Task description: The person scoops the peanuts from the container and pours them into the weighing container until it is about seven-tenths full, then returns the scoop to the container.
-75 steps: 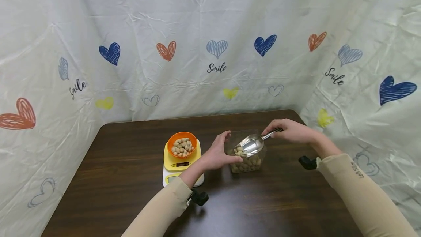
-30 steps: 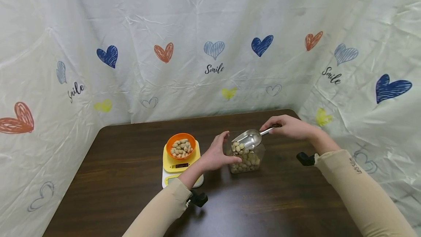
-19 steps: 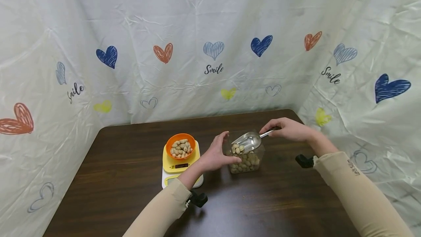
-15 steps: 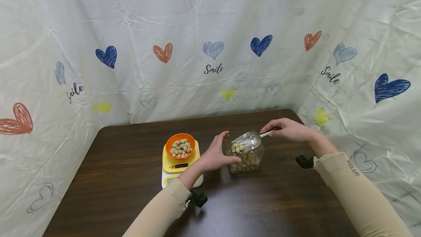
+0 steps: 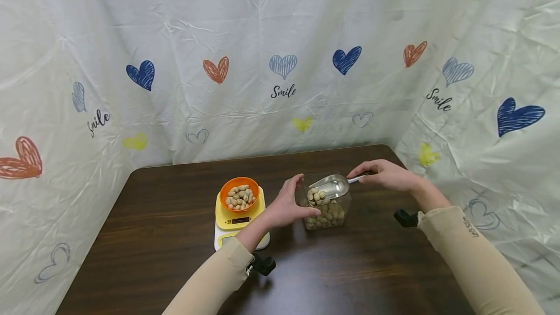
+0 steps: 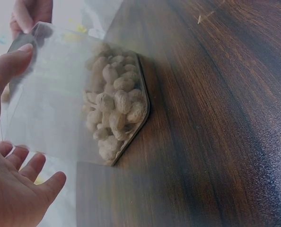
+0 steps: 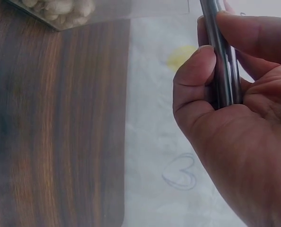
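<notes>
My left hand (image 5: 284, 206) grips the near-left side of a clear square container (image 5: 347, 203), thumb in front and fingers on the far side. Unshelled peanuts (image 6: 117, 104) fill its lower part, seen through the wall in the left wrist view. My right hand (image 5: 387, 175) holds a metal scoop (image 5: 336, 185) by its handle (image 7: 223, 66), pinched between thumb and fingers. The scoop's bowl tilts down leftward into the container's mouth, with several peanuts (image 5: 315, 195) at its lip. Left of the container, an orange bowl (image 5: 224, 193) of peanuts stands on a yellow and white kitchen scale (image 5: 222, 220).
Everything stands on a dark wooden table (image 5: 166, 218). A white curtain (image 5: 245, 125) printed with hearts hangs behind and beside it. My left forearm (image 5: 210, 281) reaches past the scale and overlaps its display corner in the head view.
The scoop has lifted from deeper in the container and now carries more peanuts at its lip. My right hand has since dipped slightly. The left hand keeps its grip.
</notes>
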`<act>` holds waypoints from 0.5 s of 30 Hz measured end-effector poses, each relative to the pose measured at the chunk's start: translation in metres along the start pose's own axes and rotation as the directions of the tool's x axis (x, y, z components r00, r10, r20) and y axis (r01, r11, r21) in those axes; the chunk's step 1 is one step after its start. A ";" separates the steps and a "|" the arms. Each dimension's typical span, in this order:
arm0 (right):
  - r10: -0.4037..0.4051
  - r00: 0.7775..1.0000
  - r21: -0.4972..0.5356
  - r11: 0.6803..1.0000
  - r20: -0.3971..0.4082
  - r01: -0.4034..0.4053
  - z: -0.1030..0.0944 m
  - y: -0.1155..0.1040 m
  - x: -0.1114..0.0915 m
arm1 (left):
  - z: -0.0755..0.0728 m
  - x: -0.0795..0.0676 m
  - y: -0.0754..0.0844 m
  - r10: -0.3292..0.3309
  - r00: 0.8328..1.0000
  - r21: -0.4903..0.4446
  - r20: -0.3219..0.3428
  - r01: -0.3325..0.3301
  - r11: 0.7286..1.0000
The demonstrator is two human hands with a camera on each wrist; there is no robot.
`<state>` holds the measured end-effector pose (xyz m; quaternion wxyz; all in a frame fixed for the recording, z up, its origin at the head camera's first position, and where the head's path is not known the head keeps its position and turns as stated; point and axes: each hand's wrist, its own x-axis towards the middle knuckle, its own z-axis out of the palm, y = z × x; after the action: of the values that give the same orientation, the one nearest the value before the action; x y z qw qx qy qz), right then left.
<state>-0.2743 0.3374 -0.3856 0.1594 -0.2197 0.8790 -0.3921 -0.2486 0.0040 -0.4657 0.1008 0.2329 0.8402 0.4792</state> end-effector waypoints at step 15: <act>-0.021 0.996 0.004 1.000 -0.081 0.021 -0.002 -0.002 -0.002 | -0.003 -0.005 0.001 0.007 1.000 -0.026 0.024 -0.006 1.000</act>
<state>-0.2724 0.3384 -0.3824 0.1199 -0.2124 0.8815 -0.4044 -0.2449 -0.0002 -0.4640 0.1124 0.2400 0.8320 0.4874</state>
